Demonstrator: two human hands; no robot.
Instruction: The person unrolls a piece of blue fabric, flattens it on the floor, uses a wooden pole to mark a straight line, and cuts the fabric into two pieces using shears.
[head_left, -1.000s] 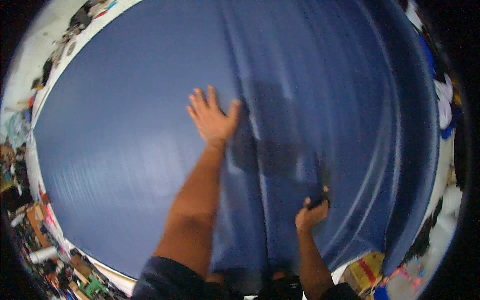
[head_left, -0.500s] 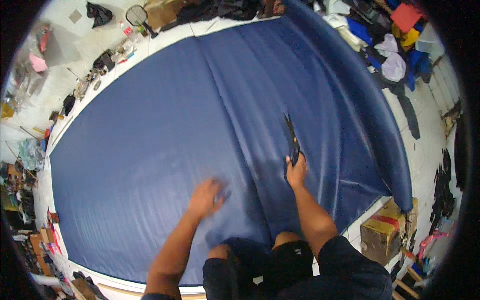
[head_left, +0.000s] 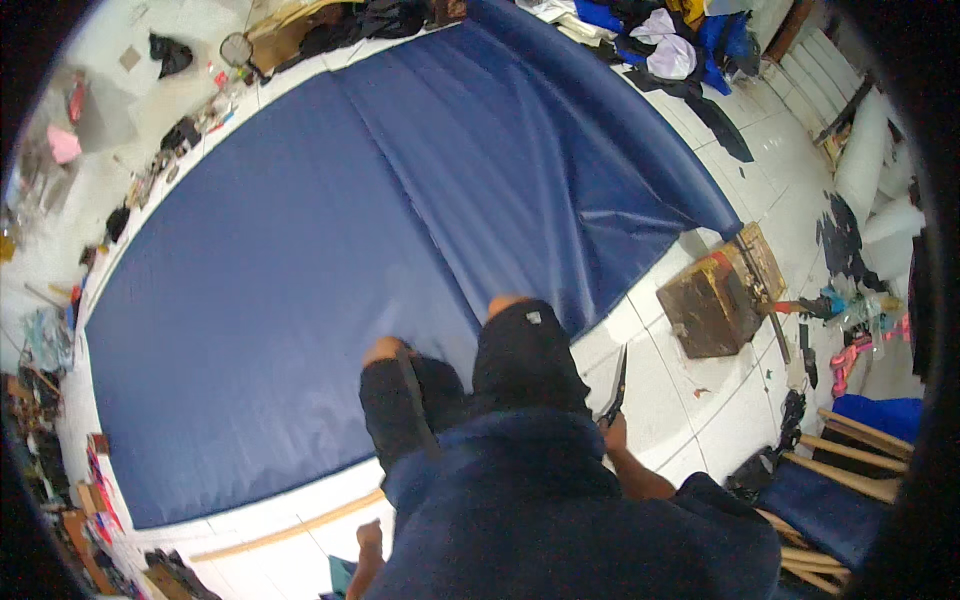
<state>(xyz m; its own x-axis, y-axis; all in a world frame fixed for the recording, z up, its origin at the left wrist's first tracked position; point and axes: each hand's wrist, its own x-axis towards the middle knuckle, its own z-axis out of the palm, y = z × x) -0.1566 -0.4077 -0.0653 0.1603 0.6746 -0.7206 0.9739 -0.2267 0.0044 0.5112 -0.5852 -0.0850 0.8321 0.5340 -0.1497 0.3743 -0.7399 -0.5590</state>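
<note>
A wide sheet of dark blue, slightly shiny material (head_left: 260,270) lies over the floor, a long fold line running across it. Its far right side is gathered into a thick roll (head_left: 640,125). My right hand (head_left: 614,432) is down beside my right thigh, closed round the handles of black scissors (head_left: 620,385). Their blades point away from me, over the white tiles. Low in the view, my left hand (head_left: 369,540) hangs beside my body, off the sheet; its fingers are too hidden to read. My knees are at the sheet's near edge.
A worn box (head_left: 712,305) stands by the near end of the roll, a hammer-like tool (head_left: 800,307) next to it. A wooden strip (head_left: 290,527) lies along the near edge. Wooden-framed blue furniture (head_left: 830,500) is at lower right. Cloth scraps (head_left: 670,55) and clutter line the sides.
Both hands have drawn back from over the sheet to my sides, the right one still with the scissors. The view has shifted, bringing the box and more right-hand floor into sight.
</note>
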